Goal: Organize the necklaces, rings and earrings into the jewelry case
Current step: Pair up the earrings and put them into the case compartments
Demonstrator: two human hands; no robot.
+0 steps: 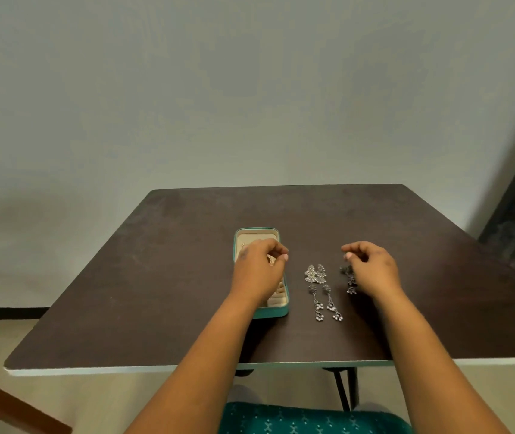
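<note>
Partly hidden under curled left hand [261, 264]: open jewelry case [276, 310], contents hard to make out. Right hand [372, 266] loosely curled, empty, beside dark earrings [350, 280]; dangling earrings [325, 292] between hands.

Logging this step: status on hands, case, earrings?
Left hand curled above open case, grasp unclear. Right hand curled over dark earrings. Long earrings, cluster still on table. Nothing blocking.

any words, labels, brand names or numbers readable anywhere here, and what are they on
None: no readable text shows in this view.
The teal jewelry case shows no visible label or brand.
The dark table is unmarked.
The green patterned fabric below the table carries only a repeating motif, no letters.
</note>
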